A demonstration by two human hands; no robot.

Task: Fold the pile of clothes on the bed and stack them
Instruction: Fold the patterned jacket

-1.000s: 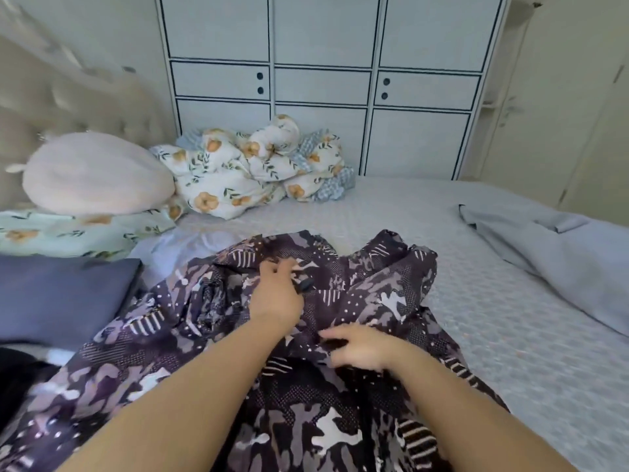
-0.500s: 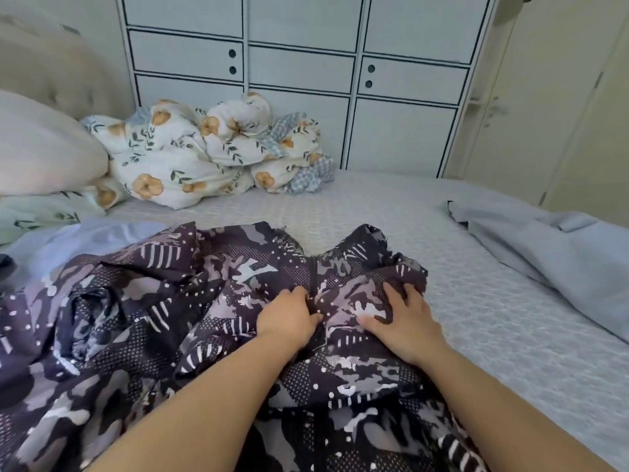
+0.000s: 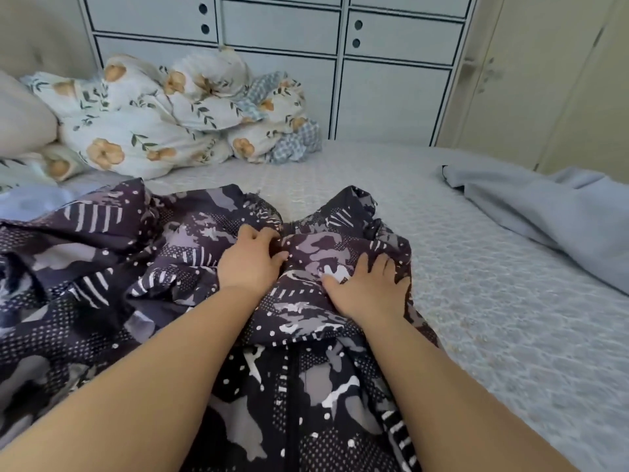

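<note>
1. The patterned dark jacket [image 3: 190,301] lies rumpled across the near half of the bed [image 3: 510,318], spreading from the middle out toward nine o'clock, its zip running straight down toward six o'clock between the person's forearms.

2. A second ago both hands were working close together at the jacket's front, the left pinching something dark by the zip. Now they have moved up to the collar end, and the fabric there has been pulled flatter and wider than it was.

3. The left hand [image 3: 250,264] sits just left of the zip's top, fingers curled down into the cloth and bunching a fold; it looks to me like a grip on the jacket, though the fingertips are buried.

4. The right hand [image 3: 369,284] lies at about three o'clock from the left one, fingers spread and flat, pressing the right front panel down rather than holding it.

5. My reading: the front is closed and is being smoothed before folding. No fold has been made on this piece.

6. A pale grey garment [image 3: 551,212] waits unfolded at two o'clock, well apart from the jacket. A floral quilt [image 3: 163,120] is heaped at eleven o'clock, below the white cabinets [image 3: 391,80].
</note>
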